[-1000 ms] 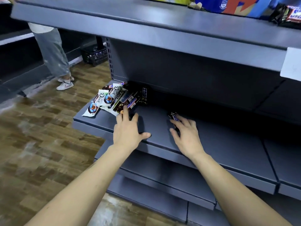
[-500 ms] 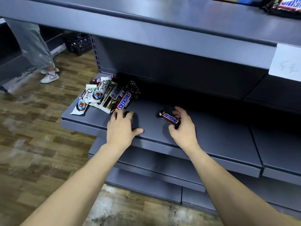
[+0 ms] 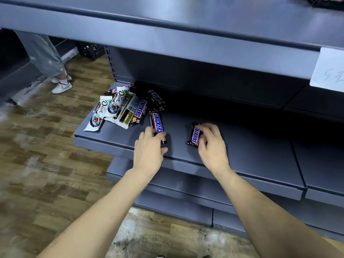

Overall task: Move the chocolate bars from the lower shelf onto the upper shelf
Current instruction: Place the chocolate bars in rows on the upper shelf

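Note:
A pile of chocolate bars (image 3: 121, 107), white Dove and brown Snickers wrappers, lies at the left end of the grey lower shelf (image 3: 251, 149). My left hand (image 3: 149, 151) holds one Snickers bar (image 3: 157, 122) by its near end, just right of the pile. My right hand (image 3: 212, 146) pinches a second Snickers bar (image 3: 195, 135) lying alone on the shelf. The grey upper shelf (image 3: 204, 21) runs across the top, with more bars (image 3: 327, 1) at its far right corner.
A white paper label (image 3: 328, 71) hangs from the upper shelf's front edge at right. More grey shelves (image 3: 186, 185) jut out below. A person's legs and white shoes (image 3: 61, 86) stand on the wooden floor at left, near a black crate (image 3: 91, 51).
My left hand has drawn a Snickers bar out of the pile towards me. My right hand has turned its bar lengthways and closed round it. The camera has moved nearer.

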